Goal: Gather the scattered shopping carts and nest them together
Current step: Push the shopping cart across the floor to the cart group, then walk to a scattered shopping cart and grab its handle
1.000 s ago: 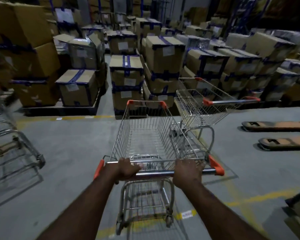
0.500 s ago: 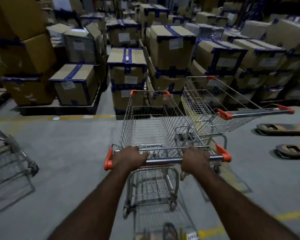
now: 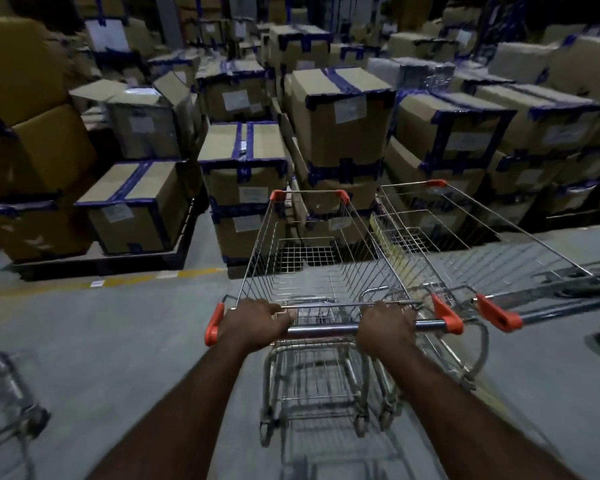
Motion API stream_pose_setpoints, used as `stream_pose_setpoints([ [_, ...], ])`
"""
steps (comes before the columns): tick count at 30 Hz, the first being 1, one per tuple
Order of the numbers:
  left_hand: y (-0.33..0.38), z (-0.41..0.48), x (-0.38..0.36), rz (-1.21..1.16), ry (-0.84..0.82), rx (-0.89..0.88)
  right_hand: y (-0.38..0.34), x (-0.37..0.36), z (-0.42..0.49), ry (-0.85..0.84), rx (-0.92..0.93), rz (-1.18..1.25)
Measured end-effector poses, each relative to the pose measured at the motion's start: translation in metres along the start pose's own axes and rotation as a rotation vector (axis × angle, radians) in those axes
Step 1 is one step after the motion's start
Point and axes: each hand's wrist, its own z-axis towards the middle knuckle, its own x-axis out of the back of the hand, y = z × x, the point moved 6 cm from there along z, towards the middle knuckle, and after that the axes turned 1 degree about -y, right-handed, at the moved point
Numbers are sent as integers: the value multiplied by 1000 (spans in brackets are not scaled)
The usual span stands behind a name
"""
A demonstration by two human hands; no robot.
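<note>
- Left hand wraps over the chrome handle close to the orange cap at that end, knuckles up and fingers curled round the bar.
- Right hand grips the same handle nearer its right end, fingers closed round the bar in the same way. Both forearms reach straight forward.
- The held cart stands directly ahead of the person on the grey floor, and its orange-cornered front rim is near the stacked boxes.
- A second cart stands just beside it on the right, angled a little outward. The two baskets run side by side, but blur hides whether their wires touch.
- The second cart's orange-tipped handle lies just right of the held handle.
- A third cart shows only in part at the lower left edge, well apart and blurred.
- Taped cardboard boxes rise in stacks beyond. Those on the left sit on a dark pallet behind a yellow floor line.
</note>
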Motion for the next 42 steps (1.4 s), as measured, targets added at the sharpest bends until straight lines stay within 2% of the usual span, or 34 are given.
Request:
stream_pose_setpoints([
  [3, 2, 46, 7, 35, -63, -60, 3, 16, 49, -15, -4, 7],
  [8, 7, 99, 15, 142, -128, -51, 11, 34, 107, -55, 0, -4],
  [16, 25, 136, 28, 206, -219, -35, 19, 36, 152, 30, -47, 19],
  [19, 41, 136, 33, 204, -165, 18, 17, 45, 161, 49, -125, 0],
  [22, 42, 133, 36, 146, -114, -20, 13, 52, 175, 2, -133, 3],
  [24, 34, 132, 46, 132, -90, -73, 0, 62, 182, -53, -55, 42],
  [27, 17, 129, 65, 114, -11, -67, -60, 85, 176, -96, 194, 87],
  [31, -18, 108, 87, 21, 60, 6, -151, 122, 139, 53, 457, 223],
  [36, -101, 21, 111, 156, 128, 217, -237, 140, 74, 159, 657, 172],
  [42, -202, -164, 116, 155, 205, 541, -374, 126, -65, 153, 1009, 31],
])
